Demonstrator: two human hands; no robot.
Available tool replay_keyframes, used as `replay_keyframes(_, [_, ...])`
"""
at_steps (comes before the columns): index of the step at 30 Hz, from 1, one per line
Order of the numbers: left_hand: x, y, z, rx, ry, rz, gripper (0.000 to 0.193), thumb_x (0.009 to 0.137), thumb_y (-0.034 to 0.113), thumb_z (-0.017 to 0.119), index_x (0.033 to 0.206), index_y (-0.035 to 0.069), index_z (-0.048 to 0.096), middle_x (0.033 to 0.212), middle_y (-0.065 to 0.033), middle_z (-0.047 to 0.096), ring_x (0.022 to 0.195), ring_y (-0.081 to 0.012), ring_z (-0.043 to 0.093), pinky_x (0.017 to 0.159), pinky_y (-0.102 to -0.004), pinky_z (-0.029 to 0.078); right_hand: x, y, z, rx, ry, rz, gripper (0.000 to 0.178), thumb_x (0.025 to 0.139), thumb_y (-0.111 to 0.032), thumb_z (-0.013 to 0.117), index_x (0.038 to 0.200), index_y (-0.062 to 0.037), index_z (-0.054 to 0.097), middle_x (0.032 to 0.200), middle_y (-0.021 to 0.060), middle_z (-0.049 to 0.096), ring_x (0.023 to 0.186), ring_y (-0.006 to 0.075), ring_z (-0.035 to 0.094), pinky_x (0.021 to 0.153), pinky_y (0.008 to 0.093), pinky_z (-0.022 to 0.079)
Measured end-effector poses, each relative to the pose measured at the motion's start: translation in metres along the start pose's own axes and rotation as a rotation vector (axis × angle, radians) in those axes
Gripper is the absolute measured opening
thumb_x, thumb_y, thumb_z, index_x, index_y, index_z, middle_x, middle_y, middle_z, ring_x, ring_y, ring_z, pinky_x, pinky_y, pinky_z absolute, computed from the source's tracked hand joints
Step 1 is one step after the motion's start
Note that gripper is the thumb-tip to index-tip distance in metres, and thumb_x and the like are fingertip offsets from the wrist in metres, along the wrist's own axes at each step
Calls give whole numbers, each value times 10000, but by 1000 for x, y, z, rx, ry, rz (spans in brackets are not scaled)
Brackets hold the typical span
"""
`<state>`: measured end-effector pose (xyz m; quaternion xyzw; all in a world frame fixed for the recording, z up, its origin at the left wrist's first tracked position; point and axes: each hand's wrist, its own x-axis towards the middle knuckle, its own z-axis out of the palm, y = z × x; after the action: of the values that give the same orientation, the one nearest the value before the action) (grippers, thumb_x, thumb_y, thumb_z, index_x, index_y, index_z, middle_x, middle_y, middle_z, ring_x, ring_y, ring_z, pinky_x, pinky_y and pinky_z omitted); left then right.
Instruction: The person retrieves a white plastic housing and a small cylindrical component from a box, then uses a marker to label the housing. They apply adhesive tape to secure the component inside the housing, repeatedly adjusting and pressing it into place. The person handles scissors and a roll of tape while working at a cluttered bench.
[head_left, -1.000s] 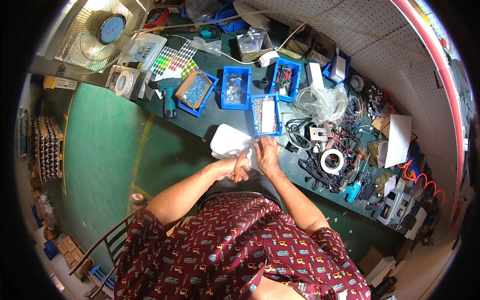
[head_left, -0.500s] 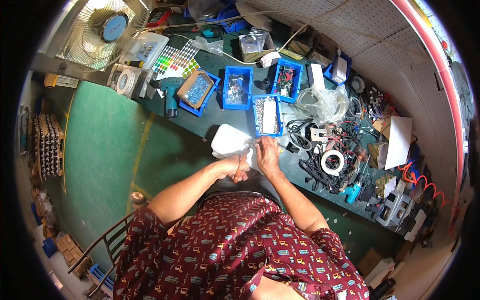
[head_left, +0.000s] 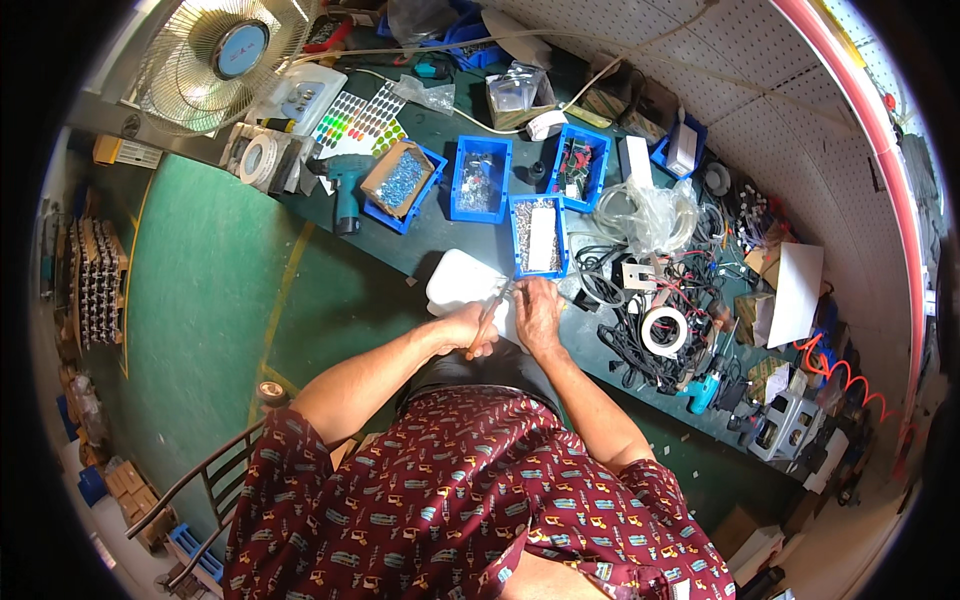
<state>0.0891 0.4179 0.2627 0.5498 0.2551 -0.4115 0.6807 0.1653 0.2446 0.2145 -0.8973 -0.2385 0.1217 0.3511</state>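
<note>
My left hand (head_left: 466, 330) is closed round a slim tool with an orange-brown handle (head_left: 484, 326), which slants up to the right; its kind I cannot make out. Under and beyond that hand lies a white rounded plastic housing (head_left: 462, 278) at the bench's near edge. My right hand (head_left: 540, 312) rests just right of it, fingers bent together near the tool's upper end. Whatever those fingers pinch is hidden. Right beyond my right hand stands a blue bin (head_left: 516, 250) of small metal parts with a white box (head_left: 542, 240) in it.
More blue bins (head_left: 482, 178) of small parts stand on the bench, with a teal cordless drill (head_left: 346, 195) to their left. Tangled black cables (head_left: 625, 345) and a tape roll (head_left: 664, 330) lie at right. A fan (head_left: 235, 52) is at the far left, a chair (head_left: 215, 480) at the lower left.
The whole view has shifted slightly. Both hands keep nearly the same place at the white housing, and the orange-brown handle is tilted a little differently in my left hand.
</note>
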Motion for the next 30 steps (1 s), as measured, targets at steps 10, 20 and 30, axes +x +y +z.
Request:
replay_keyframes(10, [-39,-41,-50,-104,551,381,153,851,94,586,995,45,606,734,-45,601,620,-128,579,546,-279,467,7,15,-4,355,235,178,167,971,-102,592,1065,34,615,967,230,682,901,400,667,827,429,523])
replay_keyframes(20, [-10,-53,-119,821,937,-99,491,816,302,777,1179,17,608,1079,-196,715,1036,-379,687,915,-466,539,1,73,-42,198,363,334,238,892,-99,612,1072,34,691,1001,256,711,952,412,695,845,454,544])
replay_keyframes(30, [1,9,-79,825,849,811,319,828,130,735,1135,56,690,1126,-144,654,1089,-330,599,928,-431,491,-17,66,-31,-47,325,121,395,849,-103,644,1239,-43,636,1234,202,658,1172,379,586,1027,499,409])
